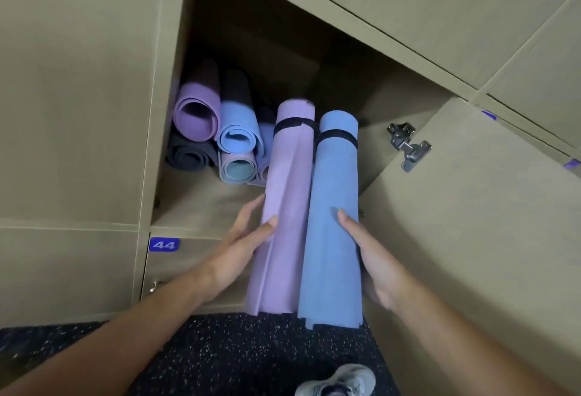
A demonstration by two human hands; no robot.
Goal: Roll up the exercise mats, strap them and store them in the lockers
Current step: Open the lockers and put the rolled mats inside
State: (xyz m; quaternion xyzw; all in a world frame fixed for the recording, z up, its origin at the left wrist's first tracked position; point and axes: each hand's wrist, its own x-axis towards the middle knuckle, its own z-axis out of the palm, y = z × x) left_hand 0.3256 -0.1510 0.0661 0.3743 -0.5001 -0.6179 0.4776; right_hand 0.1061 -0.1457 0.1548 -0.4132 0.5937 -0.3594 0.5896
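Left hand (pixel 248 238) grips the purple mat (pixel 283 207); right hand (pixel 367 254) grips the blue mat (pixel 333 222). Long axes point up-frame into the open locker (pixel 361 81), frame centre.

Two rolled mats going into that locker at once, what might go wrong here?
1. Each hand grips just one mat: the left hand the purple mat, the right hand the blue mat. Either roll could slip or swing.
2. Each mat shows only one black strap near its far end; the near ends look looser and might unroll.
3. The mats stacked inside lie loosely piled, so pushing in two more may topple them.
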